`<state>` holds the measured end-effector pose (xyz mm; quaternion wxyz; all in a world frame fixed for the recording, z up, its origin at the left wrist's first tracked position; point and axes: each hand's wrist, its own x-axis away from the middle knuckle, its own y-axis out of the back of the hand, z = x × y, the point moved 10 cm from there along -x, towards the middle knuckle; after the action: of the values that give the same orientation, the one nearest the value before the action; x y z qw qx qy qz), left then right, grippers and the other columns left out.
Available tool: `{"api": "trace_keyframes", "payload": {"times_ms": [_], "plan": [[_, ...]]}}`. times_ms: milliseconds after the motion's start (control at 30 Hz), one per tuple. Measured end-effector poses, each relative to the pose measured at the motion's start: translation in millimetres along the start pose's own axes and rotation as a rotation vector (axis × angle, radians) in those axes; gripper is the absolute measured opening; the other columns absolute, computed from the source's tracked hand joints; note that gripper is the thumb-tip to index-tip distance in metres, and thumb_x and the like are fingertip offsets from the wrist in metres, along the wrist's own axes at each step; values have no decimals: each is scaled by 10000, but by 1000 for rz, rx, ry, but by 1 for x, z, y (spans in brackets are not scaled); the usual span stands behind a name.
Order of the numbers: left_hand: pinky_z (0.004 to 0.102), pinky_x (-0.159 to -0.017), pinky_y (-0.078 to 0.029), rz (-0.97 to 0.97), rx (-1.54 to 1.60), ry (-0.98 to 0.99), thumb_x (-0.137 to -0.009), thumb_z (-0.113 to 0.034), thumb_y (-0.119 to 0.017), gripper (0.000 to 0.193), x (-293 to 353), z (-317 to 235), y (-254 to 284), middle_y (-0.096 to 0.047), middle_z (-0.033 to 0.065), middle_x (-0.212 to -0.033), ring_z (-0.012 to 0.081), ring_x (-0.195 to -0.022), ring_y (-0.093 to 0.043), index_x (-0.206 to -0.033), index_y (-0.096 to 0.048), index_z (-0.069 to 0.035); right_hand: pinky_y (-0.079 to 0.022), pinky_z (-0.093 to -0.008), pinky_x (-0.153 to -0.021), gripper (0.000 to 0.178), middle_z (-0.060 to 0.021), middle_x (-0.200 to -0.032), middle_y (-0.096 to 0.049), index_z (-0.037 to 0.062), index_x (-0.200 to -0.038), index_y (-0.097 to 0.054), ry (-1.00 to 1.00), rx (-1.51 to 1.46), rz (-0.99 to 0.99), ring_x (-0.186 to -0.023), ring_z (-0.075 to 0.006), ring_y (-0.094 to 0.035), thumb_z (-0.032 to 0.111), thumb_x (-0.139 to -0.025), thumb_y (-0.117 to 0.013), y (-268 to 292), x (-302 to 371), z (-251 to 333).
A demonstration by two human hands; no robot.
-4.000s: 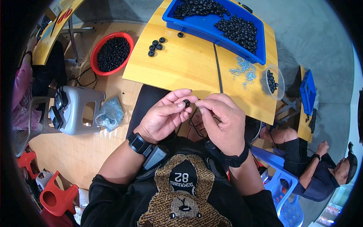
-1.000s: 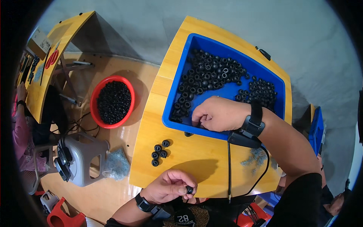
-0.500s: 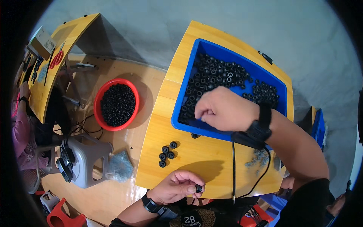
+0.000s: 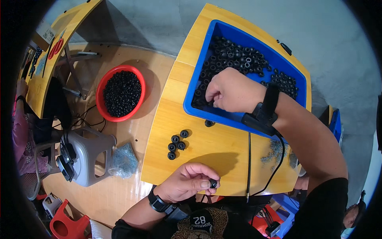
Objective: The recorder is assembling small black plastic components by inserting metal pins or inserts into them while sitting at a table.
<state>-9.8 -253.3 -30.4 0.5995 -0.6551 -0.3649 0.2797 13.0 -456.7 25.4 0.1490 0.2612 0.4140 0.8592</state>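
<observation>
Between the thumb and fingers of my left hand (image 4: 190, 184) is a small black ring-shaped part (image 4: 213, 183), held just over the table's near edge. My right hand (image 4: 234, 91) reaches into the left front part of a blue bin (image 4: 223, 117). Its fingers are curled down and closed; whatever is in them is hidden. Loose black rings (image 4: 229, 55) fill much of the bin's left side, and smaller black pieces (image 4: 284, 81) lie at its right. Several black wheel-like parts (image 4: 175, 139) sit grouped on the tabletop, left of the bin and beyond my left hand.
A yellow table (image 4: 165, 115) carries the bin, a thin black rod (image 4: 249, 167) and small silvery pieces (image 4: 276, 151). On the floor stand a red basin (image 4: 139, 107) of black parts, a clear bag (image 4: 124, 159) and a grey stool (image 4: 85, 155). Another person's sleeve (image 4: 22, 133) shows at left.
The whole scene has shifted upward in the picture. My right hand stays in the bin, its fingers a little lower among the rings. My left hand still pinches the black part.
</observation>
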Motion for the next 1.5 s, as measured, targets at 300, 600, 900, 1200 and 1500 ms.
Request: {"api": "trace_keyframes", "payload": {"times_ms": [300, 600, 900, 1200, 1500], "plan": [[267, -776, -494, 12, 3, -40, -890, -64, -602, 238, 1, -1, -1, -633, 121, -984, 167, -874, -618, -1110, -598, 26, -493, -333, -601, 146, -164, -703, -632, -7, -823, -668, -86, 62, 132, -653, -263, -626, -21, -683, -631, -19, 17, -6], [273, -763, -524, -13, 10, -19, -877, -33, -611, 239, 2, 0, 1, -636, 135, -1003, 176, -856, -639, -1105, -596, 36, -491, -323, -615, 216, -148, -723, -639, 18, -914, -670, 26, -54, 191, -649, -252, -624, -3, -710, -601, -25, 20, 2], [267, -781, -512, 23, -17, 35, -874, -49, -626, 228, -2, 0, -1, -615, 140, -1015, 167, -884, -628, -1083, -601, 40, -480, -346, -581, 109, -135, -676, -603, 12, -796, -604, 43, -19, 275, -628, -280, -610, 4, -688, -594, -39, 19, 7], [311, -694, -483, -100, -71, 51, -838, -71, -662, 214, -1, 1, 5, -612, 181, -910, 226, -782, -594, -1027, -634, 24, -432, -209, -579, 100, -8, -766, -602, 15, -789, -555, -235, -1038, 359, -619, -56, -526, 40, -747, -642, -2, 39, -23], [300, -705, -474, -88, -75, 39, -848, -64, -649, 199, -2, 1, 4, -609, 176, -933, 215, -792, -584, -1032, -640, 12, -419, -308, -535, 137, -75, -614, -524, 35, -853, -645, 99, -186, 124, -556, -182, -525, 88, -731, -678, -9, 16, 9]]}}
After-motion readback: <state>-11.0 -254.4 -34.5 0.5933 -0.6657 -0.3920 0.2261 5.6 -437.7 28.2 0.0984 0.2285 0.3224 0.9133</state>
